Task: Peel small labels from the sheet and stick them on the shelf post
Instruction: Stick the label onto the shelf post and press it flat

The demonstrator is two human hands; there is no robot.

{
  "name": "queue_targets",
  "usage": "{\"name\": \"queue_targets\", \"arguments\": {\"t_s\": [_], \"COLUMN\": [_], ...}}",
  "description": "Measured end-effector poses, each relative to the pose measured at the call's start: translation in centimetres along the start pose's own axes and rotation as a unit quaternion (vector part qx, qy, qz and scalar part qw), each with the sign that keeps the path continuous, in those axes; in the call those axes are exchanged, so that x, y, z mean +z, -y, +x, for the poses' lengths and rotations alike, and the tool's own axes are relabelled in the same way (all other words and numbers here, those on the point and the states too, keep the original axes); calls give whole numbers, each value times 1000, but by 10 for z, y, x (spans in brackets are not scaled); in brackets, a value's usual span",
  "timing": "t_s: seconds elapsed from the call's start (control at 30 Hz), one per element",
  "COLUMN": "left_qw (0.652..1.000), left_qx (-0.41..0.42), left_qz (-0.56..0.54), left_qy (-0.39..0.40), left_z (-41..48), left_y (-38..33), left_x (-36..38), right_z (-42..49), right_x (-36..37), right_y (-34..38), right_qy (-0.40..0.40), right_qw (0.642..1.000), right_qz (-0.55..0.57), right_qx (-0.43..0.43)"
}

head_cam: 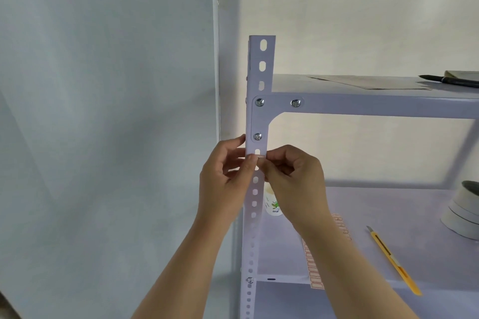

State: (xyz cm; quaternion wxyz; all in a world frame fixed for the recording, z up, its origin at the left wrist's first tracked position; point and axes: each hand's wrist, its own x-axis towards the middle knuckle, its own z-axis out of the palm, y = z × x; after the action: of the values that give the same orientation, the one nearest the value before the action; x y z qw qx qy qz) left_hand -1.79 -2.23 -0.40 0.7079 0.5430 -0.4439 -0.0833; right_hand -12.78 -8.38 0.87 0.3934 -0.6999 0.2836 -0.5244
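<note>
A white perforated shelf post [261,70] stands upright in the middle of the view. A small white label with a red border [260,156] lies on the post's front face just below a bracket screw. My left hand [228,179] wraps the post from the left, thumb pressing the label's left end. My right hand [293,181] pinches the label's right end at the post's edge. The label sheet [315,267], with red-outlined labels, lies on the lower shelf, partly hidden by my right forearm.
A yellow utility knife [394,261] lies on the lower shelf [388,215], with tape rolls [464,212] at the right edge and a small white bottle [272,206] behind the post. A black pen [451,81] and paper rest on the upper shelf. A white wall is to the left.
</note>
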Motion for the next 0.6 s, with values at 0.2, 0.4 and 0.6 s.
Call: {"name": "queue_targets", "arguments": {"t_s": [0.2, 0.4, 0.6], "left_qw": [1000, 1000, 998], "left_qx": [0, 3, 4], "left_qz": [-6, -9, -13], "left_qy": [-18, 27, 63], "left_z": [0, 1, 0], "left_y": [5, 2, 0], "left_x": [3, -6, -12], "right_z": [-1, 2, 1], "right_x": [8, 1, -4], "right_y": [0, -4, -8], "right_qy": [-28, 10, 50], "right_qw": [1000, 999, 997], "right_qz": [0, -2, 29], "right_qx": [-11, -43, -43]}}
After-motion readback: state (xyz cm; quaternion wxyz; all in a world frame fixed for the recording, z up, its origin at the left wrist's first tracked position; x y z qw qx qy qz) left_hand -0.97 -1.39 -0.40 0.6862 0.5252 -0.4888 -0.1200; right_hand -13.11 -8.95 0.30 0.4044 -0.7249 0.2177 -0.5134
